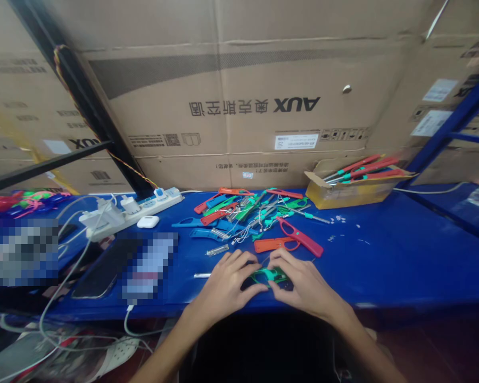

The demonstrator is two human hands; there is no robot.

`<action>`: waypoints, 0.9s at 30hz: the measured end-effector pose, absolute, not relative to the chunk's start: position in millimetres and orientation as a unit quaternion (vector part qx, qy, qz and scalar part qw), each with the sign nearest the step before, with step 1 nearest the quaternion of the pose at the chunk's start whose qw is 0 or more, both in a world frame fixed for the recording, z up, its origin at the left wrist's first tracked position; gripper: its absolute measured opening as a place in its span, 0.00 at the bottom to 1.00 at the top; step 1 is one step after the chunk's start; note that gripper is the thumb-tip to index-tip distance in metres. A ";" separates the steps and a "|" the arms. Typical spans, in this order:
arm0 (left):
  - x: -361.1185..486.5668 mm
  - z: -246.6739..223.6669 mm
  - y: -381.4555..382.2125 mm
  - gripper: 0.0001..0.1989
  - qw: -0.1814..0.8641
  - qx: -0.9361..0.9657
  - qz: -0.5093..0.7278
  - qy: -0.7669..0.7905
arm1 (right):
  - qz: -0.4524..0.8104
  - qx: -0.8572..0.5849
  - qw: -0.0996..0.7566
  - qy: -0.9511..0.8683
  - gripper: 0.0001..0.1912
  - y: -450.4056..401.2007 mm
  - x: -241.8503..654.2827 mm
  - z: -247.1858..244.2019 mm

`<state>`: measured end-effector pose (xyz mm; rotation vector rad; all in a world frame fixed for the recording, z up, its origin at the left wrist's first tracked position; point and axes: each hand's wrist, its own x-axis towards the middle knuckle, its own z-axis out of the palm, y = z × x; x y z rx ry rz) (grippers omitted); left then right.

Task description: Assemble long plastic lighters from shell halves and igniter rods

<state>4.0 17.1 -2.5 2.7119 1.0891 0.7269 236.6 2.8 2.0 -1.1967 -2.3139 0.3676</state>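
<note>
My left hand (pixel 232 281) and my right hand (pixel 299 277) meet near the table's front edge, both closed around a green plastic lighter part (pixel 269 274). Fingers cover much of that part. A thin metal tube (pixel 201 275) sticks out to the left, past my left hand. Just beyond my hands lie an orange handle shell (pixel 274 244) and a red handle shell (pixel 310 246). A small clear piece (pixel 217 250) rests behind my left hand. Farther back is a pile of blue, green and red shells, metal tubes and white wires (pixel 239 213).
An open cardboard box (pixel 349 196) holds several red lighters at the back right. On the left are a power strip (pixel 138 213), a white earphone case (pixel 148 222), a dark phone (pixel 104 266), a lit phone (pixel 149 266) and loose cables. Large cartons (pixel 239 74) stand behind the blue table (pixel 387 255).
</note>
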 end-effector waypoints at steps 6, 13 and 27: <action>4.1 -1.7 17.0 0.15 0.067 0.898 0.233 0.366 | 0.132 -0.441 0.250 -0.852 0.09 3.1 236.1 0.5; 4.1 -3.7 17.5 0.15 0.075 0.899 0.229 0.366 | 0.125 -0.454 0.236 -0.850 0.08 2.7 234.7 2.6; 3.8 -5.5 18.4 0.15 0.069 0.900 0.237 0.360 | 0.120 -0.391 0.262 -0.874 0.14 3.6 240.6 -8.0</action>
